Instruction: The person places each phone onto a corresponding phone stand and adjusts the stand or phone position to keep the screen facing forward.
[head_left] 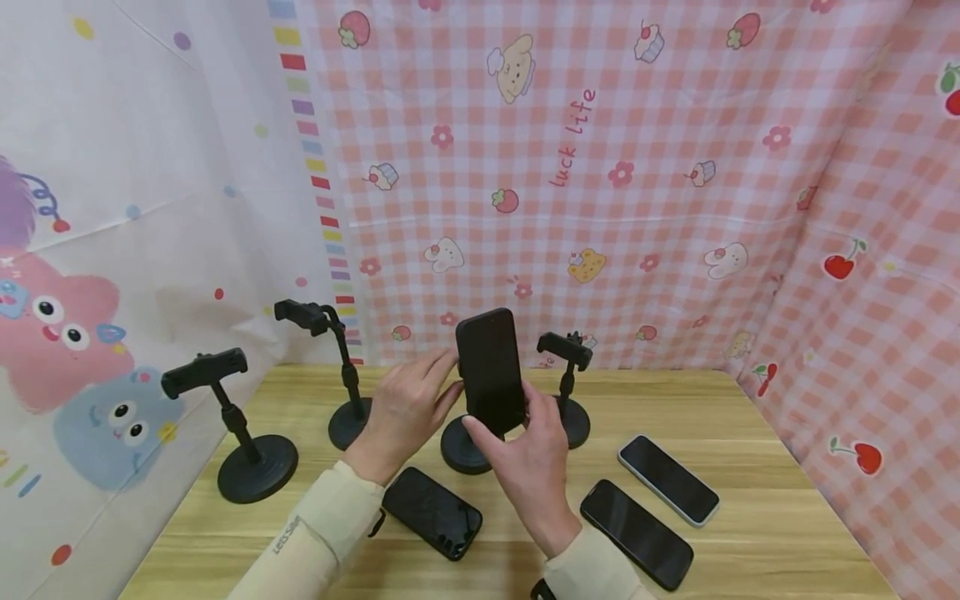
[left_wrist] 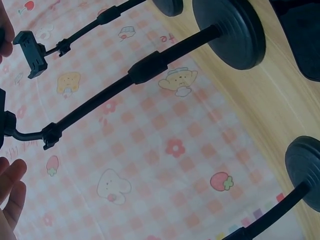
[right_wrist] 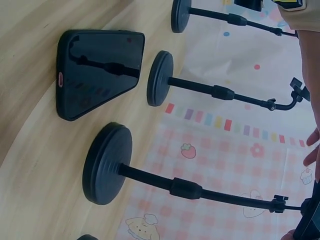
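Observation:
A black smartphone (head_left: 491, 367) stands upright, tilted slightly, at the top of the middle black phone stand (head_left: 467, 446). My right hand (head_left: 528, 467) grips its lower part, thumb across the front edge and fingers at the right side. At the phone's left edge is my left hand (head_left: 408, 408), its fingers extended toward it; in the left wrist view those fingertips (left_wrist: 14, 182) lie right beside the phone's edge. The stand's pole (right_wrist: 185, 187) runs up to the phone in the right wrist view, while the holder is mostly hidden behind the phone.
Black stands with bare clamps stand at the far left (head_left: 257, 468), back left (head_left: 349, 423) and right (head_left: 576, 421). Phones lie on the wooden table (head_left: 780, 542): one between my forearms (head_left: 432, 512), a black one (head_left: 637, 533) and a white-edged one (head_left: 669, 481) at right.

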